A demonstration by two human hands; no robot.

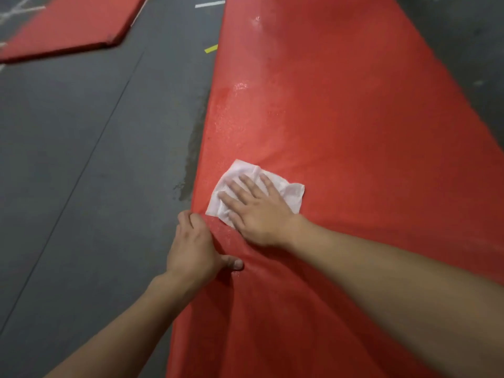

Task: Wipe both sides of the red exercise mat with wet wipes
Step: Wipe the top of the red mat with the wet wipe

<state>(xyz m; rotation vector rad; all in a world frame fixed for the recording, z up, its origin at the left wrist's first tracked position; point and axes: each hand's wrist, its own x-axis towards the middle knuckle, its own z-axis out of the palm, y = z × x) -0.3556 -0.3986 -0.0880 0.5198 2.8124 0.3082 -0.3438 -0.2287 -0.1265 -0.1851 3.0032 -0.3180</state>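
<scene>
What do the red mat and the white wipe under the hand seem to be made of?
Red mat: probably vinyl-covered foam; faintly grained, wet glints, creasing where the left hand grips its edge. White wipe: likely thin nonwoven fabric; matte, crumpled, faintly see-through under the right hand.

We see the red exercise mat (341,126) with a vinyl-like skin, finely textured, semi-gloss, wet sheen patches near its left edge. The wet wipe (291,193) is thin white nonwoven cloth, crumpled, slightly translucent. The floor (81,145) looks like dark grey matt rubbery sheet with seams.
</scene>
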